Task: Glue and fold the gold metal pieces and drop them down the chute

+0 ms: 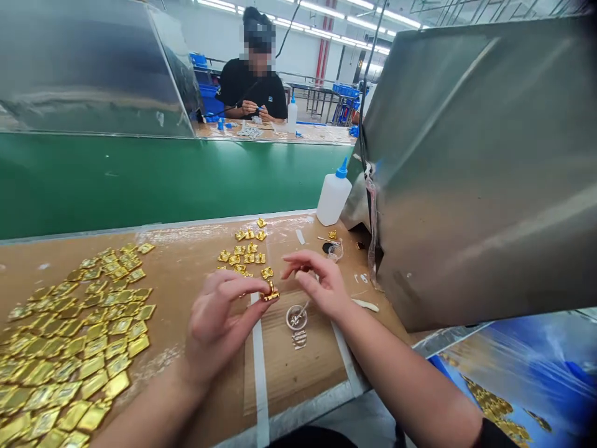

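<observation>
Along the right edge of the brown cardboard-covered tabletop [176, 298] rises a big grey sheet-metal hood [466, 186], which crowds my right side. Toward the left edge spreads a field of flat, square gold metal pieces [96, 347], with a brown gap before my left hand [217, 320]. That leaves more room leftward. My right hand [326, 285] is apart from it, loosely curled; I can't tell whether it holds anything. By the far edge stands a white, blue-tipped plastic bottle [334, 199]; nearer me, a small round pale-rimmed cup [288, 320]. Between left thumb and forefinger I pinch a shiny gold metal piece [270, 296]; a light, steady edge grip should suit it.
</observation>
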{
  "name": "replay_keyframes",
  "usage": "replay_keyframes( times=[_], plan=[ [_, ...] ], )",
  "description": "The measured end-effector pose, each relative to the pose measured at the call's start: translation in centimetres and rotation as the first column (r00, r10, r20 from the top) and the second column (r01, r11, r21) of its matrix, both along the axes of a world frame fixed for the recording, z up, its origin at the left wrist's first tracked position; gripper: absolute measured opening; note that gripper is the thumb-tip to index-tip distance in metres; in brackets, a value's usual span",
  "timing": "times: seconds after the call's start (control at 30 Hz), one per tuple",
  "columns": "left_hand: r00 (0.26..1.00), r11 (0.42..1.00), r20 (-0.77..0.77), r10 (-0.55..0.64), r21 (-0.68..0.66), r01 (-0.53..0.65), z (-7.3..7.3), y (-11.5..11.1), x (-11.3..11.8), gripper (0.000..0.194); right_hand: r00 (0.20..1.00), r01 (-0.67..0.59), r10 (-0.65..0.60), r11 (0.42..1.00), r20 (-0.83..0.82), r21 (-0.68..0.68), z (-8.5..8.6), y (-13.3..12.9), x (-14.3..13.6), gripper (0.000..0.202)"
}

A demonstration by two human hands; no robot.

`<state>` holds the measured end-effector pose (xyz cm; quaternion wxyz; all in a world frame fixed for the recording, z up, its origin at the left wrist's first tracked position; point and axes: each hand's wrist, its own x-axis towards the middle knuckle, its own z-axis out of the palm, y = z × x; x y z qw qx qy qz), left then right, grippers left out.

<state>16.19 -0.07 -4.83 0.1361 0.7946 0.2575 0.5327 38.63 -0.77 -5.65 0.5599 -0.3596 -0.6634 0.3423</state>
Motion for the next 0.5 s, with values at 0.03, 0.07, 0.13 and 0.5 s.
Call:
replay_keyframes(
  times=[0.03,0.07,0.13,0.5],
  plan=[
    [0.999,0.999,0.040,-0.002,-0.044,0.004,-0.1,0.1,0.0,0.035,0.997,0.067,-0.066,0.998,-0.031,0.013,0.0,0.1,0.2,0.037],
    [0.997,0.997,0.080,0.007,-0.082,0.000,-0.2,0.2,-0.1,0.037,0.989,0.134,-0.133,0.991,-0.065,0.019,-0.1,0.2,0.3,0.036],
    [0.989,0.990,0.142,0.050,-0.136,-0.031,-0.4,0.7,-0.3,0.042,0.965,0.235,-0.232,0.972,-0.126,0.010,-0.4,0.5,0.4,0.035],
    [0.893,0.940,0.305,0.332,-0.187,-0.286,2.9,2.6,-1.7,0.056,0.905,0.350,-0.333,0.937,-0.266,0.018,0.1,0.6,0.0,0.028]
  ],
)
